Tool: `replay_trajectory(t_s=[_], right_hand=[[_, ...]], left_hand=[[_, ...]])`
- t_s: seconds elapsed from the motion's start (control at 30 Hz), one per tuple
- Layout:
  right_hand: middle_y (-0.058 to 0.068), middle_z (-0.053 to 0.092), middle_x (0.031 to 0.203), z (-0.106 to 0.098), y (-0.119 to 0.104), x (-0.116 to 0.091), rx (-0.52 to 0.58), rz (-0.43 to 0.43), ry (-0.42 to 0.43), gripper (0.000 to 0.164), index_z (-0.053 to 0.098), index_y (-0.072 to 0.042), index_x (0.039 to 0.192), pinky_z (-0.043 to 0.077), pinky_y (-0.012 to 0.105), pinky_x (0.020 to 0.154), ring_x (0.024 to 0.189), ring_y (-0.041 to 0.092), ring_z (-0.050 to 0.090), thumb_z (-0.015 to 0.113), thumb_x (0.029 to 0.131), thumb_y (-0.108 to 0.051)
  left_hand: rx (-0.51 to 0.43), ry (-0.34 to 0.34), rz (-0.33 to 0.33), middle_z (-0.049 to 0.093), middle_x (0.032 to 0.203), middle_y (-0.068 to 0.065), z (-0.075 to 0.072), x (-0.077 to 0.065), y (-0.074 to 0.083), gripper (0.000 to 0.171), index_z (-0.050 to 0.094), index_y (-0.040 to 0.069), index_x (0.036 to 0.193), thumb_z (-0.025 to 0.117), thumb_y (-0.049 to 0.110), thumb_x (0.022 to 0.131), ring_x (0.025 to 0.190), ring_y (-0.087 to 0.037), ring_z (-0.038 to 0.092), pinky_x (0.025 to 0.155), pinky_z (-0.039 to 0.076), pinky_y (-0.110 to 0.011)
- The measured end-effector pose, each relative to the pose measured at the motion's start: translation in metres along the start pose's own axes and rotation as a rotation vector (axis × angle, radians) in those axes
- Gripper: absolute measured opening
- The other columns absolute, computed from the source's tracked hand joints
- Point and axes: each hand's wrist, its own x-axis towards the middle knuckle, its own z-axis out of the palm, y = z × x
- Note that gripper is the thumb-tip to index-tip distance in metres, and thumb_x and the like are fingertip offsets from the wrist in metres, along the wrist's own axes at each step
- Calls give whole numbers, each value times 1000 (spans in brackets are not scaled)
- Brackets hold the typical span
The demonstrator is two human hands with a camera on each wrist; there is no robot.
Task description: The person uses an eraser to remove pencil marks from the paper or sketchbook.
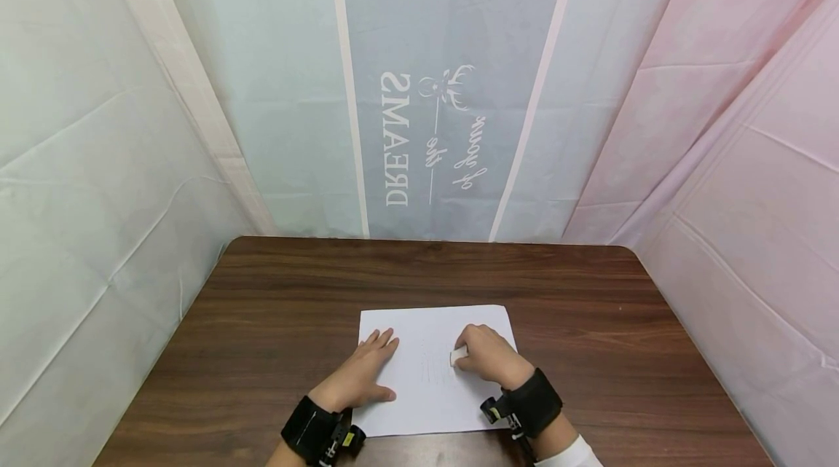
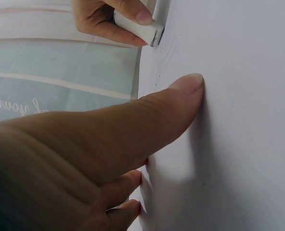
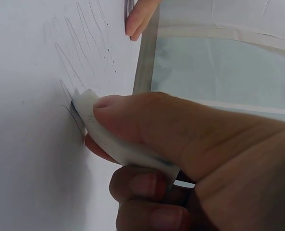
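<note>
A white sheet of paper (image 1: 432,409) lies on the table, with thin zigzag pencil lines (image 3: 80,41) across its middle. My right hand (image 1: 488,354) grips a white eraser (image 3: 118,139) between thumb and fingers. The eraser's tip meets the paper at one end of the zigzag, and its edge there looks dark in the right wrist view. Flat on the left part of the sheet, my left hand (image 1: 363,372) rests with fingers spread and thumb apart. Small dark crumbs or specks dot the paper near the lines.
The brown wood-grain table (image 1: 282,321) extends around the sheet on all sides. Pale cloth curtains (image 1: 452,30) hang behind it and at both sides, the back one printed with lettering. Black straps with small cameras (image 1: 328,434) wrap both wrists.
</note>
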Motion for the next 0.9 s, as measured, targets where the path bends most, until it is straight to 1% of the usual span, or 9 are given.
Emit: replay_trajectory(t_s=[0.4, 0.47, 0.7, 0.9], right_hand=[[16, 75, 97, 1, 2, 1, -32, 17, 6, 21, 77, 4, 94, 47, 30, 62, 71, 15, 52, 82, 78, -8], [15, 75, 97, 0, 3, 1, -41, 17, 10, 20, 77, 4, 94, 47, 30, 62, 70, 15, 51, 82, 78, -8], [15, 75, 97, 1, 3, 0, -19, 41, -5, 20, 77, 3, 94, 46, 29, 60, 69, 15, 51, 82, 78, -8], [15, 75, 94, -1, 3, -1, -17, 38, -6, 21, 77, 4, 94, 45, 28, 57, 67, 15, 51, 83, 78, -7]], left_hand=[[1, 0, 0, 31, 164, -22, 1, -1, 0, 89, 46, -3, 149, 89, 21, 75, 154, -46, 23, 124, 23, -62], [4, 3, 2, 32, 164, -22, 1, 0, 0, 89, 46, -3, 149, 90, 21, 75, 154, -46, 24, 123, 23, -62], [8, 4, 4, 32, 164, -22, 1, 0, 0, 89, 46, -3, 149, 89, 21, 75, 153, -46, 24, 123, 24, -62], [3, -1, 10, 32, 164, -22, 1, 0, 0, 88, 46, -3, 149, 89, 20, 76, 154, -46, 24, 123, 24, -62]])
